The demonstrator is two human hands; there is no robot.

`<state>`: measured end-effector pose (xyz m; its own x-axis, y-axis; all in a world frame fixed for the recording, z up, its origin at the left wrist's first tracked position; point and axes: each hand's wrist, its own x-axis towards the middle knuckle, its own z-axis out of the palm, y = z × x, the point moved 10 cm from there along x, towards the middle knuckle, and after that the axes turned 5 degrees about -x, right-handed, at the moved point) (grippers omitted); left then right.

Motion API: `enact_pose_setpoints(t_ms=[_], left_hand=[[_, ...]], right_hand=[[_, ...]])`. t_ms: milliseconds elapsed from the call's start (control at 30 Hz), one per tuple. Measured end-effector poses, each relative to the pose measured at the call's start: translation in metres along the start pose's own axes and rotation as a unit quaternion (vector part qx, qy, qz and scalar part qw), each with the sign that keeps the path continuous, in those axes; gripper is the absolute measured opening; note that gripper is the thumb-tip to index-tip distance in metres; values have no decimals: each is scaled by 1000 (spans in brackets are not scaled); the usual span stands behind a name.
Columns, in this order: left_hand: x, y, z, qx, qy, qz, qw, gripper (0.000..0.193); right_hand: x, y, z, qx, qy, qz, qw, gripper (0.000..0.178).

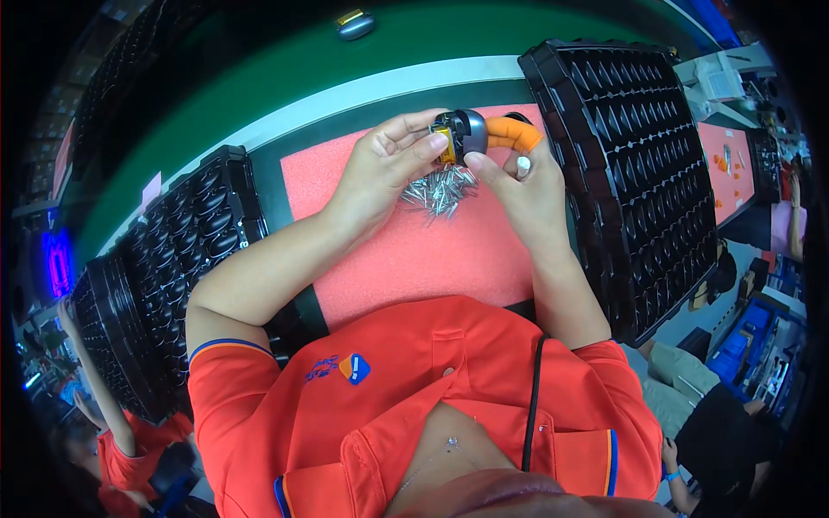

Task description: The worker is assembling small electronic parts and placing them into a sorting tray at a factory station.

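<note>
Above a pink foam mat, my two hands hold one small device together. Its black inner part, with a yellow film strip, is pinched by the thumb and fingers of my left hand. My right hand grips the rounded dark grey shell joined to that part. Orange finger covers sit on fingers of my right hand. A short white-tipped thing shows by those fingers; its kind is unclear. Just below the device lies a pile of thin silver pins.
Black moulded trays stand on both sides, one on the right and others on the left. Beyond a pale rail runs a green belt, carrying a similar grey case. Other people are at the lower left and right.
</note>
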<state>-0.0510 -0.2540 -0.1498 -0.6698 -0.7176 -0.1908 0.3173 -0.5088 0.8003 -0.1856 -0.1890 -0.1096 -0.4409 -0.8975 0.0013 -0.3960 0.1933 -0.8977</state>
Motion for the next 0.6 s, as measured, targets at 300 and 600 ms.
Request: enact_pose_setpoints(t_ms=[300, 600], left_hand=[[-1, 1, -1, 5, 12, 19, 1000, 39], [-1, -2, -3, 10, 16, 3, 1000, 39]], right_hand=[[-1, 5, 2, 2, 8, -8, 1000, 41], [-1, 15, 10, 82, -16, 16, 996, 38]])
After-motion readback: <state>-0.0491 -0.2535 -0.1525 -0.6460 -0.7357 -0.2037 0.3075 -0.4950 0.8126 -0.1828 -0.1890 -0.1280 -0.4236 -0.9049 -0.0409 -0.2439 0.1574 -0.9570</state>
